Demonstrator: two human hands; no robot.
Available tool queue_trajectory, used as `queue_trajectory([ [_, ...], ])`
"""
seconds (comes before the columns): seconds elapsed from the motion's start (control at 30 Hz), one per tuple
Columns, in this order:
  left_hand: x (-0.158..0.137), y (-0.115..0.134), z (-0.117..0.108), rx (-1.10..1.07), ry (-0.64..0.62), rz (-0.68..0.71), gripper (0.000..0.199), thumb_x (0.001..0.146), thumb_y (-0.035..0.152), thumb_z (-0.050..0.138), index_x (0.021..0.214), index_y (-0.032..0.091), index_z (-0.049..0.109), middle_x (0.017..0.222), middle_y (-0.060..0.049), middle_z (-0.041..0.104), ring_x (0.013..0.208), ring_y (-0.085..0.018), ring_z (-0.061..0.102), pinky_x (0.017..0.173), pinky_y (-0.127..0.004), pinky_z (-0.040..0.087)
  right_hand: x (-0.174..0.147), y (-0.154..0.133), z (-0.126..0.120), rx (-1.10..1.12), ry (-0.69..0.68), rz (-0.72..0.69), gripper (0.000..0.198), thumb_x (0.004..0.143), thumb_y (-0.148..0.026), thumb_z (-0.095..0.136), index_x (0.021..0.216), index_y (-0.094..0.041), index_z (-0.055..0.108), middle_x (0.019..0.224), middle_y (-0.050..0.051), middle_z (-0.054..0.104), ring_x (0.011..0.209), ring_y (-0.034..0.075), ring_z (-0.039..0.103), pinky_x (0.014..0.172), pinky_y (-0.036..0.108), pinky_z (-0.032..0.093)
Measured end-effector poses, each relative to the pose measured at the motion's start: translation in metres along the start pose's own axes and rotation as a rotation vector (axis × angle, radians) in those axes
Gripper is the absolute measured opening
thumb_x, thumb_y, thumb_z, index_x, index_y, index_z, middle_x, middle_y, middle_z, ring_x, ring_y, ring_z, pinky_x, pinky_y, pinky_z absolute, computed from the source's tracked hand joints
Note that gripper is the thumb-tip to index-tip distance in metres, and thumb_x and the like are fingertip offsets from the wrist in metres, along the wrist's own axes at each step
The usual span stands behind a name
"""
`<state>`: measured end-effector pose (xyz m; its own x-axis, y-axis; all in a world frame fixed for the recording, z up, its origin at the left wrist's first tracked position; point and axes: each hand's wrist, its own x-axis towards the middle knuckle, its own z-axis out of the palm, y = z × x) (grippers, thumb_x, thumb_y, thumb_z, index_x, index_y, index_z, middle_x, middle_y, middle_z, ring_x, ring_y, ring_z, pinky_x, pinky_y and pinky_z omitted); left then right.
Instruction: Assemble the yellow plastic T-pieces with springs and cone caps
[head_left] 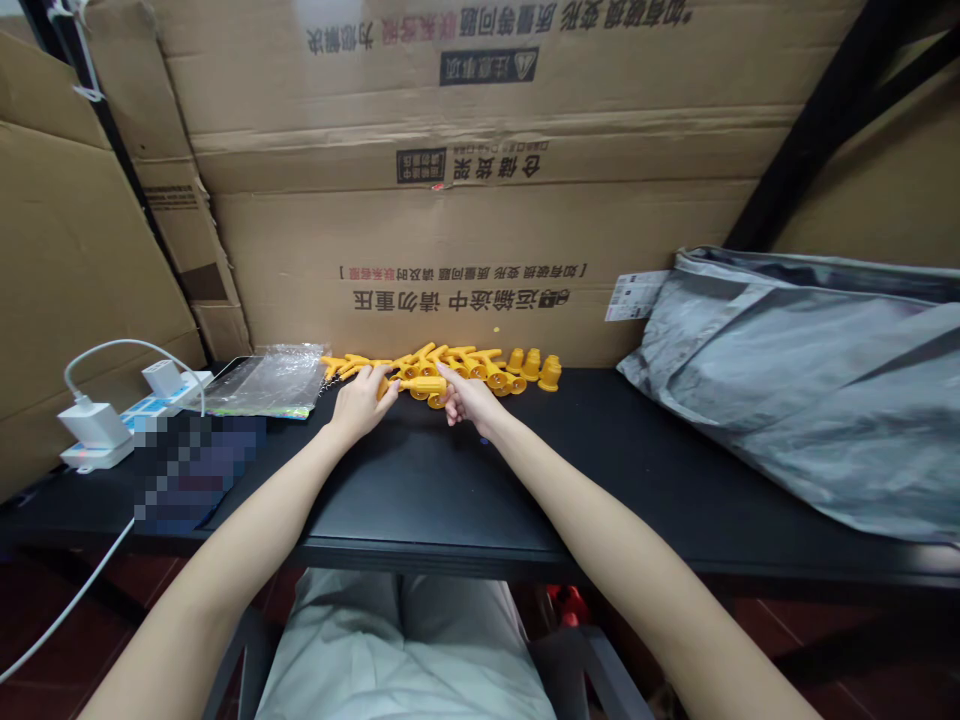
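Note:
A yellow plastic piece (421,384) with a narrow left part and a wider right part lies level between my two hands, above the black tabletop. My left hand (360,405) is closed around its narrow end. Curled fingers of my right hand (471,400) meet its wide end, the index finger stretched along it; the exact contact is partly hidden. Just behind my hands lies a pile of yellow branched and cup-ended pieces (474,368). Several yellow flanged caps (550,374) stand to the right of the pile.
A cardboard panel (480,230) rises behind the black table (420,500). On the left are clear plastic bags (262,385), a power strip (97,452) with a white charger and cable, and a blurred dark item (199,470). A large grey bag (810,400) fills the right side.

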<state>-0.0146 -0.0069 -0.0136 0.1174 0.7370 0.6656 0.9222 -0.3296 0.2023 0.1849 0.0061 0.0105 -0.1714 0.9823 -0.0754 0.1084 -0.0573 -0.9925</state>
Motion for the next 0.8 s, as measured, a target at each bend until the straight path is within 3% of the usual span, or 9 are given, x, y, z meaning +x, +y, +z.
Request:
queue_trajectory([
  [0.17,0.000,0.000,0.002,-0.060,0.000,-0.012,0.033,0.094,0.040,0.043,0.114,0.019,0.060,0.106,-0.009,0.065,0.095,-0.021,0.063,0.078,-0.029,0.049,0.001,-0.001,-0.002,-0.008,-0.016,0.042,0.056,0.083,-0.070,0.051,0.058,-0.019,0.052,0.034,-0.001,0.047,0.032,0.010,0.049,0.033,0.019,0.030],
  [0.27,0.000,-0.002,0.005,-0.114,0.006,-0.016,0.031,0.094,0.039,0.044,0.112,0.020,0.061,0.106,-0.008,0.066,0.095,-0.020,0.063,0.081,-0.029,0.049,0.002,-0.001,-0.004,-0.010,-0.055,0.077,0.056,0.084,-0.070,0.048,0.066,-0.017,0.056,0.045,0.004,0.059,0.035,0.011,0.053,0.032,0.019,0.031],
  [0.4,0.001,-0.005,0.007,-0.163,-0.001,-0.026,0.031,0.093,0.040,0.045,0.113,0.021,0.061,0.105,-0.007,0.066,0.089,-0.019,0.062,0.081,-0.030,0.049,0.004,-0.002,-0.006,0.127,-0.101,0.041,0.037,0.092,-0.051,0.053,0.084,-0.015,0.060,0.067,0.006,0.070,0.041,0.010,0.057,0.038,0.019,0.038],
  [0.5,0.002,-0.006,0.008,-0.193,-0.022,-0.007,0.033,0.093,0.041,0.045,0.114,0.021,0.061,0.106,-0.006,0.067,0.083,-0.017,0.062,0.079,-0.029,0.049,0.005,-0.002,-0.007,0.291,-0.109,0.017,0.020,0.093,-0.035,0.055,0.086,-0.016,0.058,0.068,0.002,0.068,0.044,0.008,0.057,0.043,0.019,0.042],
  [0.6,0.001,-0.005,0.008,-0.221,-0.051,0.021,0.036,0.094,0.042,0.044,0.118,0.020,0.060,0.109,-0.007,0.066,0.078,-0.016,0.061,0.079,-0.029,0.049,0.007,-0.003,-0.008,0.396,-0.107,0.040,0.018,0.093,-0.030,0.055,0.082,-0.016,0.057,0.063,0.001,0.065,0.044,0.008,0.054,0.044,0.019,0.043],
  [0.7,0.001,-0.004,0.006,-0.257,-0.083,0.024,0.042,0.094,0.043,0.043,0.129,0.022,0.055,0.110,-0.006,0.066,0.071,-0.014,0.059,0.075,-0.028,0.048,0.009,-0.004,-0.009,0.442,-0.065,0.038,0.016,0.092,-0.027,0.054,0.080,-0.016,0.057,0.059,0.000,0.062,0.043,0.008,0.052,0.045,0.019,0.043],
  [0.8,0.002,-0.003,0.003,-0.278,-0.130,-0.002,0.049,0.094,0.044,0.042,0.138,0.023,0.047,0.100,-0.003,0.068,0.063,-0.013,0.057,0.069,-0.027,0.047,0.015,-0.002,-0.012,0.461,0.061,-0.052,0.011,0.087,-0.028,0.057,0.082,-0.019,0.053,0.062,-0.001,0.063,0.044,0.009,0.053,0.045,0.020,0.042],
])
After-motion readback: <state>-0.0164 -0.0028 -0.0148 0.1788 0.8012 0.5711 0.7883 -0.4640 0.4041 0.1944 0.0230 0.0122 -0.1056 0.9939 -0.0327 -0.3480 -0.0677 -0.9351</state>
